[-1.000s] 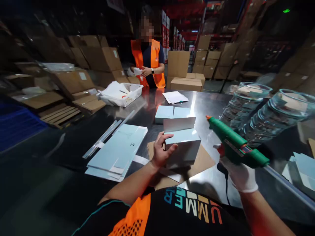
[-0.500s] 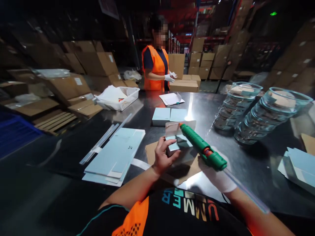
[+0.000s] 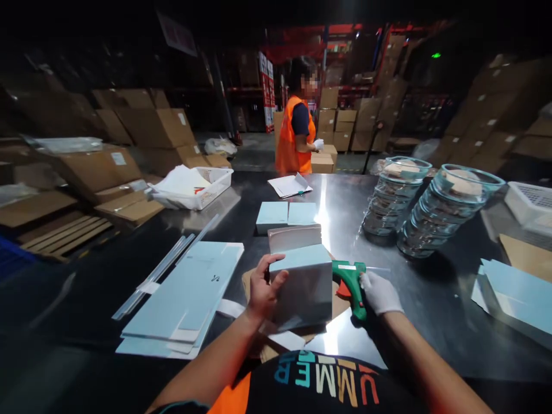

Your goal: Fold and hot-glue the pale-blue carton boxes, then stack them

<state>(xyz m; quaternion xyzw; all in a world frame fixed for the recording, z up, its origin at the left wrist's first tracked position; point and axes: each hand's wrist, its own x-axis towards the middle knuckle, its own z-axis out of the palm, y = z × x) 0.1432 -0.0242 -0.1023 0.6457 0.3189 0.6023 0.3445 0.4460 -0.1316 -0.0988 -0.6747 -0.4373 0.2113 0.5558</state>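
Pale-blue box (image 3: 302, 284), flap up, in bare left hand (image 3: 261, 292)'s curled grip; gloved right hand (image 3: 379, 292) clasping green glue gun (image 3: 350, 280).

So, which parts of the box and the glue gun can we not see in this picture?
Head view, the only one:
- Glue gun nozzle: hidden behind the pale blue box.
- Box's far side and bottom: turned away from the camera.
- Right hand: its glove hides the fingers on the gun's handle.
- Left hand: palm hidden, only the back shows.

A single head-worn camera is looking forward and down, sitting close above the steel table (image 3: 388, 195). It is facing a distant co-worker (image 3: 296, 138).
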